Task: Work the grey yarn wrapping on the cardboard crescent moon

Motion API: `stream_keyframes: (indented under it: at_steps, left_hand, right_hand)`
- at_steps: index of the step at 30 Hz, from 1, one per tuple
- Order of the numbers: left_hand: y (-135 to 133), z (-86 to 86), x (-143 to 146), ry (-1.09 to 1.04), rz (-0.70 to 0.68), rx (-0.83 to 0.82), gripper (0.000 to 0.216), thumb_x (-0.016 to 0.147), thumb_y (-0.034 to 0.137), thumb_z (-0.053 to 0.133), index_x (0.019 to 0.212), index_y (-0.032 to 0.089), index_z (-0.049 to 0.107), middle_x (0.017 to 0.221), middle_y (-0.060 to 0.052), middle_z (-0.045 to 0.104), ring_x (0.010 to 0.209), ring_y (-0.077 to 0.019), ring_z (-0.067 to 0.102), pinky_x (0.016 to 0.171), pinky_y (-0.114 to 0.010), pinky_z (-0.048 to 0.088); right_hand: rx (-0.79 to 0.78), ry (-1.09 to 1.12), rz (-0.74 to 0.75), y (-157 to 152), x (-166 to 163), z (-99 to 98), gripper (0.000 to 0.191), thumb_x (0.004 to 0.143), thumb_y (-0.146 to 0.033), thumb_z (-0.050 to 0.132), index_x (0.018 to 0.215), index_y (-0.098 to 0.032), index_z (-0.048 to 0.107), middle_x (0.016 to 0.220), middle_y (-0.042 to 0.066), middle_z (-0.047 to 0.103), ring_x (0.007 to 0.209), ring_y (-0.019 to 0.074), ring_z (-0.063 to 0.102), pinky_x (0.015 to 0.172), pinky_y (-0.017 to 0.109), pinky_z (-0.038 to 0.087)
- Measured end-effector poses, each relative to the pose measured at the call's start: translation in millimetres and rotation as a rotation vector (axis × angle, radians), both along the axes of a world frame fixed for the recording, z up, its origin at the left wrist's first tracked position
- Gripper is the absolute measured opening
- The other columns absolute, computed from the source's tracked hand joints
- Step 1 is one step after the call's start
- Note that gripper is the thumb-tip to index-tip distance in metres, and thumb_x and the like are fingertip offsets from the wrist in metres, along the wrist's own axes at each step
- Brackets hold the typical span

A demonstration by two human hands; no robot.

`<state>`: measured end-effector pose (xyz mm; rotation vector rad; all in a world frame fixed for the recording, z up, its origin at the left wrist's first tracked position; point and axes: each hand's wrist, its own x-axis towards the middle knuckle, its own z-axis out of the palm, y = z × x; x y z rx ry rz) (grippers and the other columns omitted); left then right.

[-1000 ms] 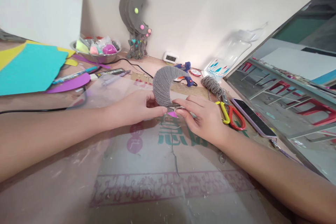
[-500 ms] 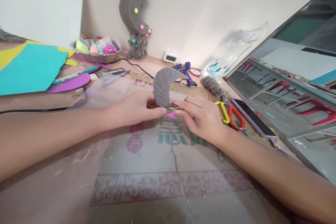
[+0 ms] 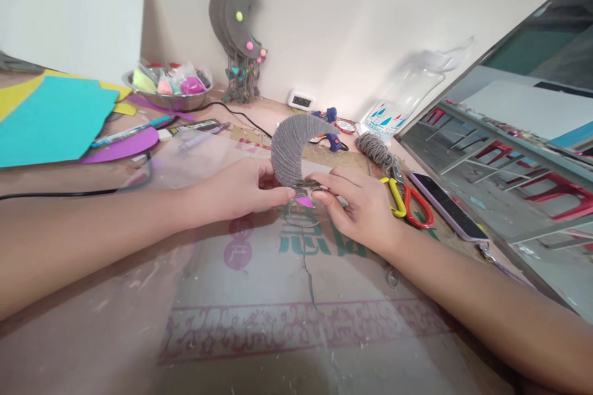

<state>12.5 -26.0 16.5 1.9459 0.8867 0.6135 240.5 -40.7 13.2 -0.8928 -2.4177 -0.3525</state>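
Note:
A crescent moon shape [image 3: 288,149], wound closely with grey cord, stands up between my hands over the table. My left hand [image 3: 259,188] grips its lower left edge, thumb in front and fingers behind. At the lower right, my right hand [image 3: 354,200] pinches the grey cord [image 3: 316,185] between thumb and fingertips, close against the crescent. A bare magenta tip [image 3: 304,202] shows at the bottom, where the winding stops. Strands of cord hang below onto the clear plastic sheet [image 3: 259,284]. The crescent's back is hidden.
Behind the crescent lies a blue glue gun [image 3: 333,141], partly covered. To the right are a cord bundle [image 3: 375,151], scissors with red and yellow handles [image 3: 419,207] and a phone [image 3: 447,205]. A metal bowl [image 3: 185,100], coloured sheets [image 3: 55,120] and a hanging moon ornament [image 3: 238,18] stand further back.
The crescent has turned and risen slightly, its upper tip shifting right and covering more of the glue gun. My right fingers have moved a little right; my left hand keeps its grip.

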Motion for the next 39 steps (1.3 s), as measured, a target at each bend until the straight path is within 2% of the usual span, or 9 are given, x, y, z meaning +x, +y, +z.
stream_keyframes:
  at_steps: [11, 22, 29, 34, 39]
  left_hand:
    - [1.2, -0.7, -0.4, -0.015, -0.012, 0.028, 0.019, 0.083, 0.03, 0.053, 0.085, 0.016, 0.066, 0.073, 0.002, 0.065, 0.062, -0.0094, 0.055, 0.056, -0.019, 0.042]
    - [0.4, -1.2, -0.5, 0.016, -0.03, 0.046, 0.024, 0.083, 0.034, 0.052, 0.091, 0.016, 0.066, 0.085, -0.001, 0.069, 0.073, -0.0137, 0.061, 0.064, -0.023, 0.047]
    - [-1.3, -0.2, -0.5, 0.026, -0.013, 0.051, 0.022, 0.083, 0.033, 0.053, 0.084, 0.015, 0.065, 0.07, 0.002, 0.062, 0.059, -0.0095, 0.052, 0.052, -0.019, 0.039]
    - [0.2, -1.7, -0.7, -0.003, -0.025, 0.043, 0.02, 0.083, 0.032, 0.053, 0.084, 0.016, 0.065, 0.071, 0.002, 0.061, 0.06, -0.0087, 0.052, 0.053, -0.018, 0.039]
    - [0.7, -1.2, -0.2, 0.007, -0.018, 0.007, 0.02, 0.083, 0.032, 0.052, 0.079, 0.015, 0.063, 0.063, 0.003, 0.055, 0.055, -0.0081, 0.048, 0.048, -0.018, 0.036]
  right_hand:
    - [0.053, -0.055, 0.005, -2.0, -3.5, 1.9, 0.025, 0.091, -0.027, 0.051, 0.106, -0.013, 0.066, 0.079, 0.005, 0.065, 0.07, 0.0152, 0.058, 0.064, 0.027, 0.044]
    - [0.06, -0.108, -0.009, -3.5, -4.7, 4.1, 0.027, 0.092, -0.026, 0.048, 0.108, -0.013, 0.065, 0.079, 0.006, 0.065, 0.072, 0.016, 0.057, 0.064, 0.027, 0.042]
    - [0.044, -0.107, 0.001, -3.0, -3.5, 4.5, 0.026, 0.092, -0.025, 0.049, 0.106, -0.012, 0.066, 0.079, 0.006, 0.065, 0.071, 0.0155, 0.056, 0.063, 0.027, 0.042]
    - [0.044, -0.09, 0.011, -2.2, -3.2, 3.6, 0.025, 0.092, -0.025, 0.048, 0.104, -0.012, 0.066, 0.078, 0.006, 0.065, 0.07, 0.0156, 0.057, 0.063, 0.027, 0.042]
    - [0.004, -0.018, 0.002, -1.7, -2.8, 1.7, 0.024, 0.09, -0.025, 0.052, 0.104, -0.012, 0.066, 0.078, 0.006, 0.064, 0.069, 0.0153, 0.057, 0.065, 0.027, 0.044]
